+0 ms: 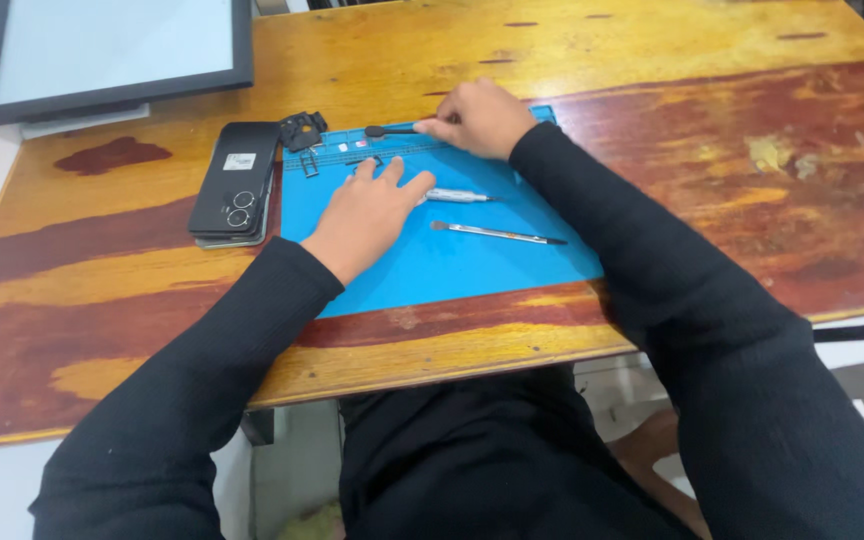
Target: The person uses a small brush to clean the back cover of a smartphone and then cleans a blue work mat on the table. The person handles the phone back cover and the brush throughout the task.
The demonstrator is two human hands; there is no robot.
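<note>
My left hand (370, 210) lies flat, fingers spread, on the blue work mat (452, 265). My right hand (479, 117) rests at the mat's far edge, fingers closed around a thin dark-tipped tool (384, 130) that points left. A silver screwdriver (455, 196) lies just right of my left fingers. A slim metal spudger (497, 234) lies on the mat nearer to me. A black phone (235, 183), back up, sits left of the mat. Small black parts (302, 131) lie at the mat's far left corner.
The wooden table (712, 150) stretches to the right of the mat. A dark-framed monitor (112, 50) lies at the far left corner. The table's front edge runs just above my lap.
</note>
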